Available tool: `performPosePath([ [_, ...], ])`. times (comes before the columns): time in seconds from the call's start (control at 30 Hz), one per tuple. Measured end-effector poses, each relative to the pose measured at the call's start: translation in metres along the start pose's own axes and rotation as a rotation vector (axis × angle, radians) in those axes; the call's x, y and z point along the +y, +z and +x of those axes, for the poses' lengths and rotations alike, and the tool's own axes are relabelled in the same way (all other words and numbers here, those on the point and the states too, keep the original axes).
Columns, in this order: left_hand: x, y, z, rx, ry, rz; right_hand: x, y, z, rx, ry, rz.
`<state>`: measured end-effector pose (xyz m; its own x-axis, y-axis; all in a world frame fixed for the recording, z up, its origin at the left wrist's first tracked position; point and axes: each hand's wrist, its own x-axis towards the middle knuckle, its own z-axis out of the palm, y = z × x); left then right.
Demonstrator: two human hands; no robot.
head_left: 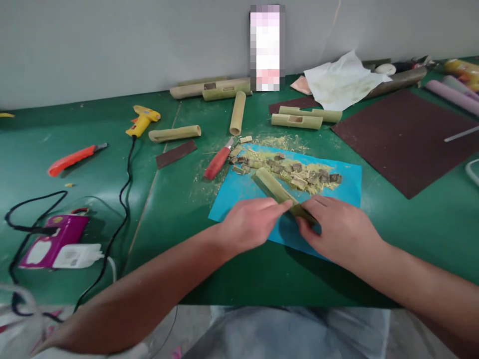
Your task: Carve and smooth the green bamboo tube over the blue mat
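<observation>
A pale green bamboo tube (272, 185) with a cut-out in its side lies slantwise over a blue sheet (232, 202). My right hand (333, 227) is closed around its near end, thumb on the near side. My left hand (254, 222) is closed against the tube, its index finger stretched along the edge of the cut-out and the other fingers curled, partly hidden. Beyond the tube, bamboo chips and shavings (299, 174) are heaped on the sheet. A red-handled cutting tool (219, 162) lies at the sheet's left edge.
Several bamboo tubes (237, 113) lie towards the wall, near a pixelated upright panel (265, 50). On the left are a yellow glue gun (144, 119), an orange knife (75, 158) and a purple power strip (48, 239) with cords. Dark sandpaper (407, 144) and white paper (339, 82) are right.
</observation>
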<state>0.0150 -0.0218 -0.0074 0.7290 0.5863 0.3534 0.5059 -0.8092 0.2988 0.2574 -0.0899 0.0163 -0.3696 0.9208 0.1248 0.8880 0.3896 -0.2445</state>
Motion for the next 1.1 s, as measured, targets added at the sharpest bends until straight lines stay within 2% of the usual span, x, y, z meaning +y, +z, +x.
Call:
performPosePath([
  [0.13,-0.003,0.001,0.001,0.157,-0.137,0.048,-0.001,-0.001,0.000,0.006,0.010,-0.010],
  [0.17,-0.002,0.001,0.001,0.156,-0.140,0.046,-0.001,-0.001,0.000,-0.001,0.006,-0.014],
  [0.3,0.004,0.004,0.001,0.019,0.002,-0.031,0.000,-0.001,0.000,-0.013,0.004,-0.020],
  [0.47,-0.023,0.001,0.003,0.215,-0.212,-0.004,0.001,-0.002,-0.001,0.039,-0.001,-0.031],
  [0.6,-0.036,0.002,0.005,0.228,-0.203,0.005,0.003,-0.002,-0.003,0.063,-0.028,-0.074],
  [0.73,-0.017,0.005,0.006,0.213,-0.179,-0.010,0.003,-0.003,-0.001,0.048,-0.019,-0.035],
  [0.83,0.005,0.006,0.004,0.083,-0.078,-0.075,0.000,-0.005,0.001,-0.047,0.035,0.000],
  [0.9,0.009,0.005,0.004,0.018,-0.018,-0.090,-0.001,-0.005,0.002,-0.087,0.061,0.007],
  [1.03,-0.001,0.003,0.006,0.145,-0.131,0.018,-0.001,-0.003,0.002,-0.068,0.060,0.022],
  [1.1,-0.001,0.003,0.006,0.152,-0.132,0.028,-0.001,-0.002,0.002,-0.066,0.051,0.012],
])
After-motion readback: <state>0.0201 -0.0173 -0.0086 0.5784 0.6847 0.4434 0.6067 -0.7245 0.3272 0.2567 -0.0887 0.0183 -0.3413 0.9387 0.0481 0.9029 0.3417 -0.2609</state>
